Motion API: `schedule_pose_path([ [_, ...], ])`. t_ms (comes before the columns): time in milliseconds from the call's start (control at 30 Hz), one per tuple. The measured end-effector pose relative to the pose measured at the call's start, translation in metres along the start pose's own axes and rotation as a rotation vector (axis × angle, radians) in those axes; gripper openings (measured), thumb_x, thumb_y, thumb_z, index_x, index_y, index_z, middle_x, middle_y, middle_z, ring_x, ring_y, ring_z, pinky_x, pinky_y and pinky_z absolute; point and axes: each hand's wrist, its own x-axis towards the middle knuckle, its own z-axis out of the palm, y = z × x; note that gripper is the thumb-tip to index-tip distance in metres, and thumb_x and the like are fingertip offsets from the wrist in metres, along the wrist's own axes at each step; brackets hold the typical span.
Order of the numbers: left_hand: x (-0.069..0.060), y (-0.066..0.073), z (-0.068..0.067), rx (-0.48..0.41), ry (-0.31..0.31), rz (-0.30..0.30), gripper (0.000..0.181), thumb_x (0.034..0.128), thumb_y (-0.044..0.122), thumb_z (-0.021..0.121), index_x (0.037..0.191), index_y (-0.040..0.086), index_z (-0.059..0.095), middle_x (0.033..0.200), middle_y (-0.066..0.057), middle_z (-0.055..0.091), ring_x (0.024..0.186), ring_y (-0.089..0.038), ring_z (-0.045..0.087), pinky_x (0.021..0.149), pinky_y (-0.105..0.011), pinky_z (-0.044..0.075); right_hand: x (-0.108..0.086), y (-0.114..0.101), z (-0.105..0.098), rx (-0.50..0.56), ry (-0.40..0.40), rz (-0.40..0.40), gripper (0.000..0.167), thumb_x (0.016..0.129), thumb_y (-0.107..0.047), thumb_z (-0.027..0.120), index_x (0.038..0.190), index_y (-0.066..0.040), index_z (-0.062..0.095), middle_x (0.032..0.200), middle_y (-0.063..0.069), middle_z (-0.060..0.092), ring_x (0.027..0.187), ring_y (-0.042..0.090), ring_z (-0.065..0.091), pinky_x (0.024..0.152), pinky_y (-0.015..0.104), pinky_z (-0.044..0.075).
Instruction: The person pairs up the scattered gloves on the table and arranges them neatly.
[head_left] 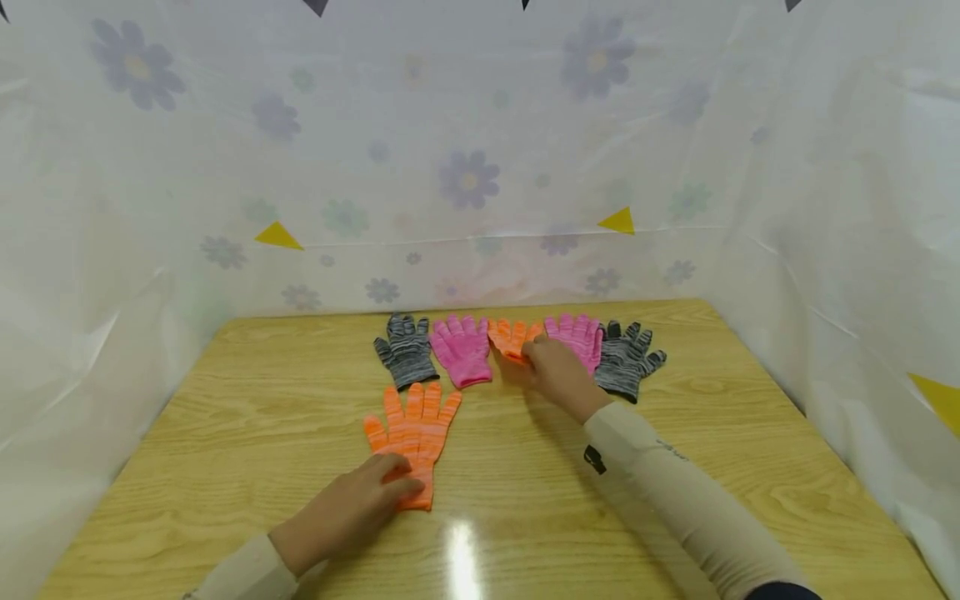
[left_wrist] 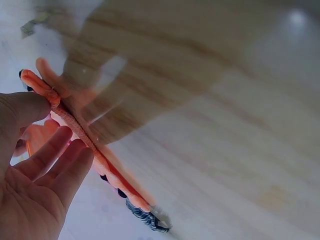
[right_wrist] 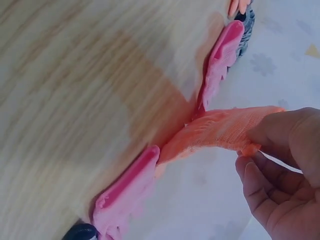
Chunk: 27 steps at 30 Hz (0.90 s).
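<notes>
At the back of the table, between two pink gloves, my right hand (head_left: pixel 561 377) pinches the cuff end of an orange knit glove (head_left: pixel 513 337). In the right wrist view this orange glove (right_wrist: pixel 215 131) is lifted at the cuff, while its other end stays down by the pink gloves. My left hand (head_left: pixel 352 504) rests on the lower part of a second orange glove (head_left: pixel 415 421), which lies flat nearer the front, fingers spread away from me. Seen from the left wrist, the thumb and fairly straight fingers (left_wrist: pixel 67 177) touch that orange glove (left_wrist: pixel 82 131).
Left of the raised glove lie a pink glove (head_left: pixel 462 350) and a grey-black glove (head_left: pixel 408 354). On its right are another pink glove (head_left: pixel 576 337) and a grey-black glove (head_left: pixel 626 362). White flowered sheeting (head_left: pixel 480 108) stands behind and beside the wooden table (head_left: pixel 247 417).
</notes>
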Motion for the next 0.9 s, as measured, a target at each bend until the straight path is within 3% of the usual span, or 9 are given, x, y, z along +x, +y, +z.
schedule_pose_path([
  [267, 0.0, 0.0, 0.002, 0.012, 0.019, 0.018, 0.03, 0.0841, 0.009, 0.071, 0.112, 0.019, 0.067, 0.105, -0.007, 0.061, 0.094, -0.02, 0.06, 0.073, -0.031, 0.057, 0.0, 0.001, -0.012, -0.018, 0.093, -0.029, 0.012, 0.087, 0.001, 0.061, 0.077, -0.006, 0.062, 0.068, 0.004, 0.053, 0.061, 0.016, 0.044, 0.056, 0.027, 0.039],
  [500, 0.0, 0.0, 0.002, 0.01, 0.017, 0.012, 0.029, 0.0843, 0.009, 0.071, 0.112, 0.019, 0.068, 0.104, -0.007, 0.061, 0.093, -0.019, 0.06, 0.071, -0.03, 0.057, -0.003, -0.002, -0.036, 0.022, 0.141, -0.043, 0.01, 0.087, 0.002, 0.059, 0.09, 0.002, 0.069, 0.078, 0.01, 0.061, 0.068, 0.02, 0.05, 0.061, 0.031, 0.046],
  [767, 0.0, 0.0, 0.001, 0.003, 0.012, 0.008, 0.03, 0.0841, 0.009, 0.072, 0.112, 0.019, 0.067, 0.105, -0.006, 0.06, 0.092, -0.018, 0.059, 0.072, -0.03, 0.056, -0.015, -0.003, -0.059, 0.012, 0.231, -0.023, 0.014, 0.085, -0.005, 0.069, 0.098, 0.0, 0.071, 0.087, 0.012, 0.065, 0.075, 0.022, 0.06, 0.064, 0.035, 0.053],
  [900, 0.0, 0.0, 0.0, 0.002, 0.012, 0.009, 0.03, 0.0849, 0.009, 0.071, 0.113, 0.019, 0.067, 0.106, -0.006, 0.06, 0.094, -0.018, 0.059, 0.072, -0.03, 0.056, -0.027, -0.006, -0.063, 0.004, 0.305, -0.09, 0.013, 0.083, -0.004, 0.072, 0.096, -0.001, 0.071, 0.084, 0.01, 0.065, 0.071, 0.02, 0.058, 0.059, 0.032, 0.052],
])
